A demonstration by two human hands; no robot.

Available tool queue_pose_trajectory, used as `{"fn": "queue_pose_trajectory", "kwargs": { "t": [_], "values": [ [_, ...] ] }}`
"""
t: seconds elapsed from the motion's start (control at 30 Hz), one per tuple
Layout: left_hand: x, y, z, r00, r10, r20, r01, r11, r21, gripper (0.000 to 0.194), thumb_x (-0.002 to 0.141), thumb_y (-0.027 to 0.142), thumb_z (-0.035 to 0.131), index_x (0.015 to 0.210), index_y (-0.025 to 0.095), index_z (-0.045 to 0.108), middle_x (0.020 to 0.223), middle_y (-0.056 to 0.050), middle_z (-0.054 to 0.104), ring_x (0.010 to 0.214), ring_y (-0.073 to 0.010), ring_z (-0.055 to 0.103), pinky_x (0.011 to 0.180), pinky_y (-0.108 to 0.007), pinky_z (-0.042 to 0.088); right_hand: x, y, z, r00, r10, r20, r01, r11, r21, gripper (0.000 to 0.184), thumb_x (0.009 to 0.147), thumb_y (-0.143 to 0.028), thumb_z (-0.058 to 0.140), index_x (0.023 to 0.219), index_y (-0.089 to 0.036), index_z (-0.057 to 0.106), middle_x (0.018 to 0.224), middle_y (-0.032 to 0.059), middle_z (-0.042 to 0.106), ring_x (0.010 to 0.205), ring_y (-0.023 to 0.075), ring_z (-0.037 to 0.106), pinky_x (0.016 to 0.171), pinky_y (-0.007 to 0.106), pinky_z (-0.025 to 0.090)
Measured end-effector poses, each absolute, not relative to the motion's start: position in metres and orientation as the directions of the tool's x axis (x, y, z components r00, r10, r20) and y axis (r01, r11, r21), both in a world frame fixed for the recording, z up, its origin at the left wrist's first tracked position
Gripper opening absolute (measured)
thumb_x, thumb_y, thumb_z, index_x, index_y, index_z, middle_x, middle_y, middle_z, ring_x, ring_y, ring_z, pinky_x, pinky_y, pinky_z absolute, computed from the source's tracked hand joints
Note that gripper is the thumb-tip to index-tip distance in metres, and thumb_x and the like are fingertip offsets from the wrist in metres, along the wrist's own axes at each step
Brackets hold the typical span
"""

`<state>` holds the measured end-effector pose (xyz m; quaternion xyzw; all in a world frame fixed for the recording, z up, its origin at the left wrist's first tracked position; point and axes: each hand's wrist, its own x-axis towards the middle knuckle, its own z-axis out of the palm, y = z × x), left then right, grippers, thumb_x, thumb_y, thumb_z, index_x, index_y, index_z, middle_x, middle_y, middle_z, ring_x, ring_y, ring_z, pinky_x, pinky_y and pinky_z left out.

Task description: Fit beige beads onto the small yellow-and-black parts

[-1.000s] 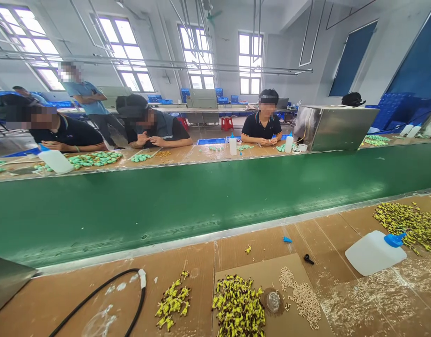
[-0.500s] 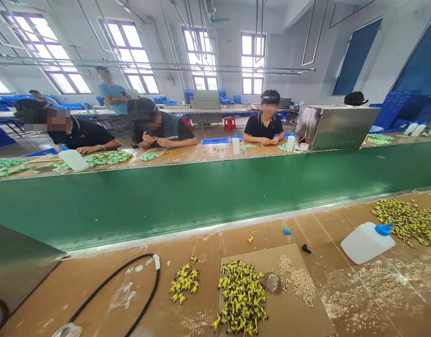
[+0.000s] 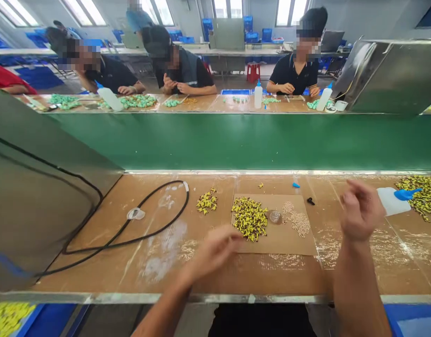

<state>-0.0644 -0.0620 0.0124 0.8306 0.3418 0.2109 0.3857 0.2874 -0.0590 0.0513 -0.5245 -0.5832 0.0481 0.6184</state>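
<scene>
My left hand [image 3: 218, 246] is over the near side of the table, just left of a pile of small yellow-and-dark pieces [image 3: 250, 217]. Motion blur smears its fingers, which point right toward the pile. My right hand [image 3: 362, 210] is raised at the right, its fingers bent and blurred, beside a white squeeze bottle [image 3: 390, 201] with a blue nozzle lying on its side. Between the hands lies a cardboard sheet [image 3: 278, 245]. On it are the yellow pile, a small clear round dish [image 3: 274, 216] and a heap of tiny beige pieces [image 3: 300, 224].
A black cable [image 3: 162, 231] loops across the left of the table, beside a metal box [image 3: 32, 196]. A smaller yellow group [image 3: 207, 201], a blue cap [image 3: 295, 185], a black clip-like thing [image 3: 310, 201] and a large yellow pile [image 3: 424, 196] lie around. Co-workers sit beyond the green belt [image 3: 236, 140].
The view has tilted down and shifted left. Both my hands and forearms have come into view over the table. Across the belt, the co-worker at right has spread their hands apart.
</scene>
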Motion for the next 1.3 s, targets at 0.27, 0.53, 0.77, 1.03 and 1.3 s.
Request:
{"fn": "queue_pose_trajectory", "kwargs": {
  "t": [0.27, 0.53, 0.77, 1.03, 1.3],
  "values": [
    [-0.06, 0.049, -0.019, 0.439, 0.897, 0.051, 0.761, -0.402, 0.509, 0.029, 0.096, 0.025, 0.046, 0.113, 0.016, 0.068, 0.105, -0.011, 0.069, 0.094, -0.0236, 0.068, 0.093, -0.038, 0.054, 0.334, -0.024, -0.029, 0.065, 0.958, 0.281, 0.757, 0.136, -0.639, 0.026, 0.092, -0.033, 0.054, 0.097, -0.02, 0.075, 0.087, 0.0089, 0.071, 0.075, 0.0216, 0.064, 0.071, 0.035, 0.051],
    [-0.043, 0.046, -0.043, 0.466, 0.885, 0.002, 0.755, -0.399, 0.52, 0.03, 0.096, 0.021, 0.047, 0.109, 0.02, 0.074, 0.101, -0.01, 0.069, 0.098, -0.0255, 0.069, 0.093, -0.037, 0.054, 0.316, -0.02, -0.055, -0.082, 0.991, 0.107, 0.788, 0.13, -0.601, 0.02, 0.095, -0.031, 0.059, 0.099, -0.025, 0.077, 0.11, 0.0087, 0.075, 0.099, 0.0255, 0.069, 0.089, 0.038, 0.051],
    [-0.041, 0.04, -0.044, 0.447, 0.892, 0.064, 0.722, -0.402, 0.564, 0.027, 0.093, 0.011, 0.049, 0.094, 0.018, 0.075, 0.092, -0.009, 0.074, 0.091, -0.0253, 0.072, 0.085, -0.035, 0.055, 0.305, -0.02, -0.059, -0.109, 0.985, 0.131, 0.802, 0.165, -0.574, 0.019, 0.092, -0.026, 0.055, 0.084, -0.024, 0.072, 0.097, 0.0065, 0.076, 0.09, 0.0244, 0.069, 0.081, 0.036, 0.051],
    [-0.042, 0.039, -0.042, 0.419, 0.906, 0.056, 0.713, -0.366, 0.598, 0.034, 0.096, 0.011, 0.045, 0.119, 0.017, 0.069, 0.112, -0.013, 0.073, 0.108, -0.0268, 0.07, 0.097, -0.039, 0.053, 0.303, -0.015, -0.034, -0.011, 0.976, 0.219, 0.749, 0.154, -0.644, 0.02, 0.091, -0.033, 0.047, 0.078, -0.023, 0.059, 0.07, 0.0031, 0.064, 0.059, 0.0187, 0.055, 0.059, 0.031, 0.044],
    [-0.039, 0.041, -0.046, 0.403, 0.915, 0.035, 0.7, -0.332, 0.632, 0.028, 0.091, 0.014, 0.047, 0.107, 0.018, 0.069, 0.096, -0.009, 0.075, 0.092, -0.0254, 0.071, 0.086, -0.036, 0.053, 0.309, -0.008, -0.025, 0.143, 0.963, 0.229, 0.645, 0.085, -0.76, 0.022, 0.087, -0.043, 0.054, 0.079, -0.023, 0.059, 0.072, 0.0055, 0.068, 0.065, 0.0199, 0.061, 0.061, 0.031, 0.049]
  ]
}}
